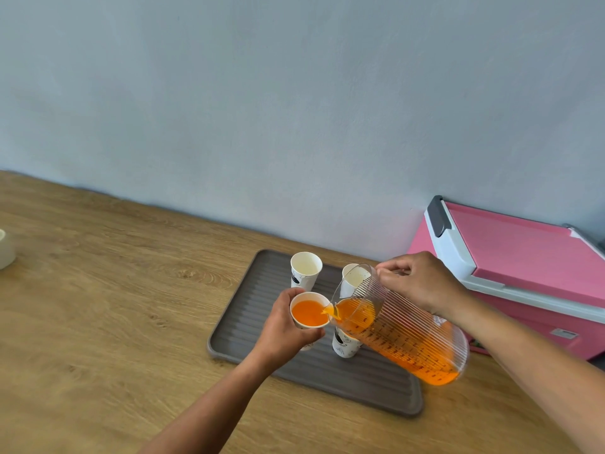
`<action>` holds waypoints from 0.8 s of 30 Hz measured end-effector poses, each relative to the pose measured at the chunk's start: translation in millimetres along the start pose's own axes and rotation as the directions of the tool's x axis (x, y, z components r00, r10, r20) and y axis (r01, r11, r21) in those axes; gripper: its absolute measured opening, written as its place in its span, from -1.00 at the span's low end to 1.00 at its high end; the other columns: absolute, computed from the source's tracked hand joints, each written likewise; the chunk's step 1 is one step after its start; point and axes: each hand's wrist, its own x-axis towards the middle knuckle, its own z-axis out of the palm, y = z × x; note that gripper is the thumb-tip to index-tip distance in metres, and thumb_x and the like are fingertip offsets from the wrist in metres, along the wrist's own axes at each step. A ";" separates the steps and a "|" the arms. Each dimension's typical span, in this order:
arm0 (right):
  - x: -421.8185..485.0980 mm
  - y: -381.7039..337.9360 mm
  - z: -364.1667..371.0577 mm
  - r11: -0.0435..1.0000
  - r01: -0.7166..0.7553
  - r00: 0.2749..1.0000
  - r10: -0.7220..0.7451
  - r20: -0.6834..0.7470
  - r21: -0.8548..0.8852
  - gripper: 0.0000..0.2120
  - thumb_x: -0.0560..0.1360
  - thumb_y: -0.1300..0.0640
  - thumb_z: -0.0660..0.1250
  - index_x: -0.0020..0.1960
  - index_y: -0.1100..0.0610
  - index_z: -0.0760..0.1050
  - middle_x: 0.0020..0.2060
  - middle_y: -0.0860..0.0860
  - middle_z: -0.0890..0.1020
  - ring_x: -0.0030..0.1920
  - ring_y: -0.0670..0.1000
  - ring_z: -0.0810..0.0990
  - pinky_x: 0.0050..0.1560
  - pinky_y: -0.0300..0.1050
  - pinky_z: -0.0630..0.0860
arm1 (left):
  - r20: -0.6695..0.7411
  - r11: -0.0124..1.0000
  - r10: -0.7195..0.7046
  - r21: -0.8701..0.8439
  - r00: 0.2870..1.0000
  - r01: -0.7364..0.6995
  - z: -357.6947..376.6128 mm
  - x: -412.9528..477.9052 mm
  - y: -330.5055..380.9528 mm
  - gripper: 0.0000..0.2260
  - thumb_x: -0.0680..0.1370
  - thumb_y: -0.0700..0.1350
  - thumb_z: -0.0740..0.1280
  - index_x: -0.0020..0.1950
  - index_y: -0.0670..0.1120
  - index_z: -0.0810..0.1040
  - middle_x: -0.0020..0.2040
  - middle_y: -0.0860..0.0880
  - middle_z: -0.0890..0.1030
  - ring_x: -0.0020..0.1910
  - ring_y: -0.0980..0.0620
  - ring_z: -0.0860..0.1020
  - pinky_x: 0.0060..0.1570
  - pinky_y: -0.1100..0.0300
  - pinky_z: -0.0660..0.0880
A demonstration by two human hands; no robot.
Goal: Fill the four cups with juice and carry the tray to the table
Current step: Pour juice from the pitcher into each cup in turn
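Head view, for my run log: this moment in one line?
pouring juice | left hand grips cup | right hand tilts jug | far-left cup empty

Clear ribbed pitcher (399, 326) tilted, orange juice (425, 358) streaming into front-left cup (306, 326).

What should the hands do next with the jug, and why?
Probably the right hand should tip the jug back upright to stop the pour. The front cup in the left hand already looks well filled with juice, while the back left cup and back right cup on the tray look empty.
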 end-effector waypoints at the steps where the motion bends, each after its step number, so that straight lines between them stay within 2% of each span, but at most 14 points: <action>1: -0.3 -0.3 -0.1 1.000 0.000 1.000 0.000 0.002 0.001 -0.84 0.47 -0.01 0.39 -0.24 -0.26 0.56 -0.17 -0.29 0.61 0.02 -0.11 0.63 0.16 -0.05 0.54 | 0.001 1.000 0.001 0.000 1.000 -0.001 -0.1 -0.2 0.1 -0.30 0.32 -0.03 0.58 0.34 0.13 0.29 0.21 0.11 0.47 0.17 0.14 0.49 0.03 0.31 0.45; 9: -0.6 -0.1 -0.6 1.000 -0.007 1.000 0.007 -0.007 0.014 -0.84 0.45 -0.01 0.39 -0.27 -0.23 0.59 -0.20 -0.30 0.64 -0.03 -0.14 0.64 0.15 -0.01 0.56 | 0.003 1.000 0.003 0.002 1.000 -0.003 -0.3 -0.8 1.0 -0.30 0.33 -0.03 0.58 0.35 0.12 0.28 0.22 0.11 0.46 0.18 0.13 0.48 0.00 0.34 0.43; 14: 0.2 -0.2 -0.1 1.000 -0.001 1.000 0.001 -0.015 0.015 -0.86 0.45 0.00 0.38 -0.25 -0.20 0.62 -0.20 -0.30 0.65 -0.04 -0.16 0.64 0.11 -0.05 0.57 | 0.010 1.000 0.006 -0.004 1.000 -0.006 0.1 -0.7 1.2 -0.30 0.34 -0.03 0.58 0.36 0.12 0.27 0.23 0.10 0.45 0.19 0.11 0.48 0.03 0.31 0.45; 20: 0.2 3.4 1.0 0.997 -0.011 0.998 0.016 -0.060 0.080 -0.85 0.46 0.03 0.41 -0.23 -0.22 0.61 -0.22 -0.29 0.65 -0.04 -0.21 0.62 0.05 -0.13 0.53 | -0.005 1.000 0.012 -0.018 1.000 -0.012 -2.7 1.1 3.4 -0.30 0.34 -0.04 0.58 0.36 0.12 0.28 0.21 0.12 0.46 0.17 0.14 0.48 -0.03 0.38 0.42; 22: 0.5 4.9 1.0 0.991 -0.030 0.996 0.040 -0.077 0.128 -0.84 0.46 0.05 0.42 -0.23 -0.20 0.61 -0.24 -0.29 0.65 -0.16 -0.28 0.61 -0.04 -0.18 0.50 | -0.012 1.000 0.017 -0.018 1.000 -0.018 -4.4 2.8 4.9 -0.29 0.34 -0.04 0.58 0.36 0.11 0.28 0.21 0.12 0.46 0.17 0.14 0.48 -0.02 0.37 0.43; 24: 0.2 5.3 1.1 0.982 -0.053 0.993 0.072 -0.098 0.182 -0.87 0.47 0.09 0.41 -0.20 -0.12 0.64 -0.39 -0.30 0.63 -0.38 -0.35 0.55 -0.18 -0.24 0.42 | -0.011 1.000 0.025 -0.018 1.000 -0.025 -6.2 5.2 6.5 -0.29 0.34 -0.04 0.58 0.37 0.10 0.28 0.21 0.12 0.45 0.16 0.14 0.48 -0.02 0.37 0.43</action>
